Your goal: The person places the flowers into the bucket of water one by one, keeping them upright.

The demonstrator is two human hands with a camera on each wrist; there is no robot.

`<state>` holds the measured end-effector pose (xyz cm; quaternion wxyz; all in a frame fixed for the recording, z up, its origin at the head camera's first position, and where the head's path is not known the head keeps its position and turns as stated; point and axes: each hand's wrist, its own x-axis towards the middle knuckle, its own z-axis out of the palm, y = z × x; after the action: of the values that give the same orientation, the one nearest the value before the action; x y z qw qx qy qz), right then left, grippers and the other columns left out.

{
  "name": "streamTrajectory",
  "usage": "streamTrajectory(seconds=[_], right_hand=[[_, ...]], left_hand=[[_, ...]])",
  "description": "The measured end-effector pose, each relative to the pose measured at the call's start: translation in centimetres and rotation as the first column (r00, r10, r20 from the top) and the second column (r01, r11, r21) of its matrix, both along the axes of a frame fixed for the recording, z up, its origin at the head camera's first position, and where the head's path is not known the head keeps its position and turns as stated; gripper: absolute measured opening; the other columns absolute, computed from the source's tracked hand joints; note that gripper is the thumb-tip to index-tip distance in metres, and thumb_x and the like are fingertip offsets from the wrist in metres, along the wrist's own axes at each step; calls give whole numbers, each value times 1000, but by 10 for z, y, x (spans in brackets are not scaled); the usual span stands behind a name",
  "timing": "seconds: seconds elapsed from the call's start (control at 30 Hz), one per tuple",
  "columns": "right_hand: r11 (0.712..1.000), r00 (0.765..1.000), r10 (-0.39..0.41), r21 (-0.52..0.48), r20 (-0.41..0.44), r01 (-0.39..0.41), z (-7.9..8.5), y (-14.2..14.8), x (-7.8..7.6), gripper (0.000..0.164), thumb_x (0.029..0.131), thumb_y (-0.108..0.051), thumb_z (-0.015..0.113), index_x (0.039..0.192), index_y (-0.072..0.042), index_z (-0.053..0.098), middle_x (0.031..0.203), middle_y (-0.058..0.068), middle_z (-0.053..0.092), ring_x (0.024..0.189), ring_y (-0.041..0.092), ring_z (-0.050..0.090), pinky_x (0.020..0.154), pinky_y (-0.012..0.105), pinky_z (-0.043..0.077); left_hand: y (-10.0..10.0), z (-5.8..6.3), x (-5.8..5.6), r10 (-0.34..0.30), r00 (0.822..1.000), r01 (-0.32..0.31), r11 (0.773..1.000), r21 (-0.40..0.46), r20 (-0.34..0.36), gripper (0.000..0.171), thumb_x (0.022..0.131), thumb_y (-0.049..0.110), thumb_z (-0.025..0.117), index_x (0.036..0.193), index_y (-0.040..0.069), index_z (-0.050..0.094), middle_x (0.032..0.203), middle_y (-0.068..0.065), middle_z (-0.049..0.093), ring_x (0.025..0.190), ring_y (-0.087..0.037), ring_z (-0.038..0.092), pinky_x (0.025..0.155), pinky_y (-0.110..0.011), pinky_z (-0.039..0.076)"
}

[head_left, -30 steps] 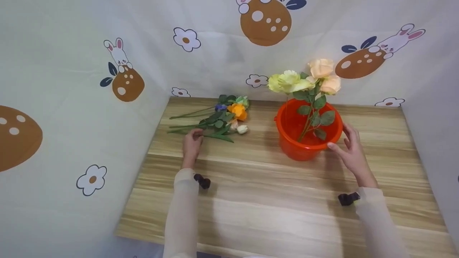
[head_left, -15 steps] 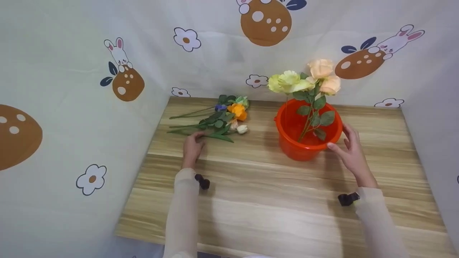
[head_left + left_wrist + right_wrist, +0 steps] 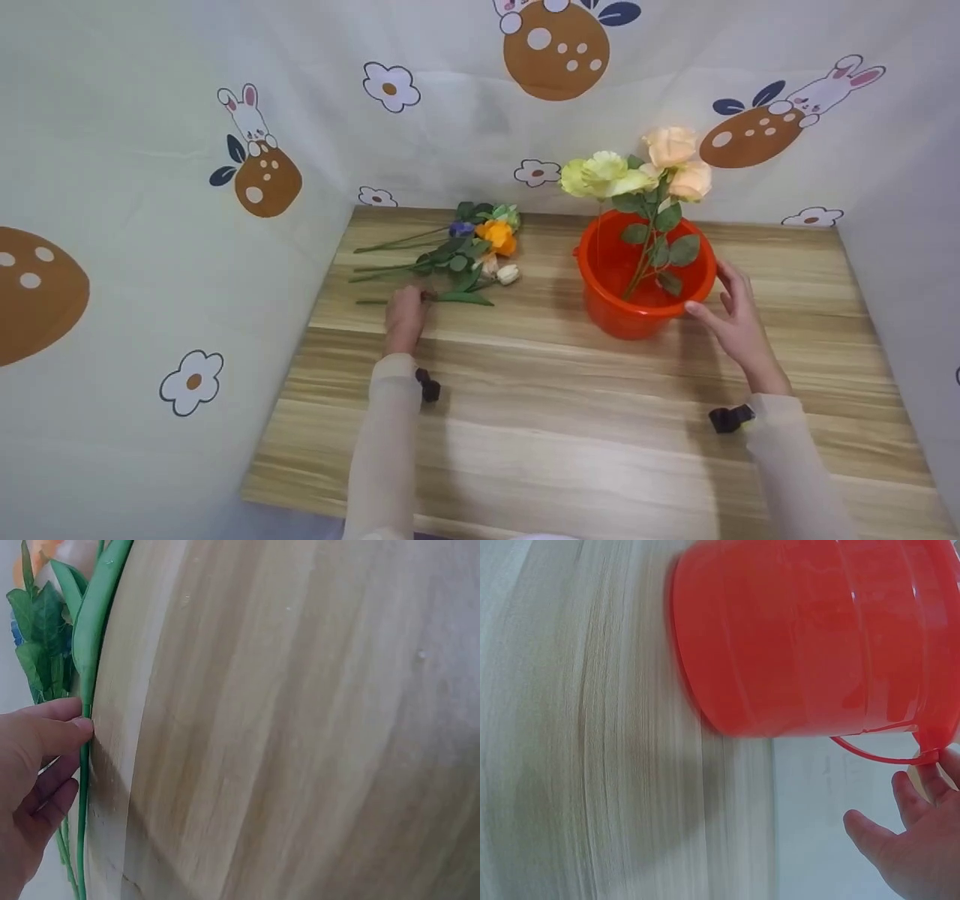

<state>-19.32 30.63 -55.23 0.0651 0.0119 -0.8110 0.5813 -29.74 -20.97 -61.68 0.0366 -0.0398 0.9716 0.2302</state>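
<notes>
My left hand (image 3: 406, 315) pinches the green stem of a white tulip (image 3: 508, 274) between thumb and fingers, just below its long leaf (image 3: 465, 298). In the left wrist view the stem (image 3: 83, 817) runs past the fingertips along the table. Close beyond that hand lie other artificial flowers, among them an orange bloom (image 3: 497, 237) and a purple one (image 3: 461, 229). At the right, my right hand (image 3: 736, 319) rests against a red bucket (image 3: 634, 324), its thumb at the rim and its fingers extended along the side. Peach roses (image 3: 671, 146) and a yellow-green flower (image 3: 604, 175) stand in the bucket.
Everything lies on a wood-grain table (image 3: 555, 420). A printed cloth (image 3: 465, 120) with rabbits and flowers rises behind it and at the sides. In the right wrist view the bucket's thin red handle (image 3: 877, 758) hangs near the fingers.
My left hand has moved slightly toward my body, drawing the tulip's stem and leaf away from the other stems. The right hand and the bucket have stayed in place.
</notes>
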Motion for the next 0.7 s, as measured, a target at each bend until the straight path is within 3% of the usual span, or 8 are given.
streamTrajectory(seconds=[0.4,0.7], right_hand=[[1000,1000,11,3,-1,-11,-2,0,-1,85,91,-5,71,158,-10,20,162,17,18,152,40,16,122,66,12],[1000,1000,15,-3,-3,-15,1,-1,0,84,91,-8,71,159,-12,20,162,16,19,152,38,17,121,66,12]], left_hand=[[-1,5,11,-78,997,77,995,-67,-15,21,94,8,60,108,12,76,110,-10,74,101,-28,70,79,-42,59],[7,40,19,-97,994,98,995,3,-58,18,94,16,62,110,11,70,112,-8,66,104,-28,66,81,-44,58]])
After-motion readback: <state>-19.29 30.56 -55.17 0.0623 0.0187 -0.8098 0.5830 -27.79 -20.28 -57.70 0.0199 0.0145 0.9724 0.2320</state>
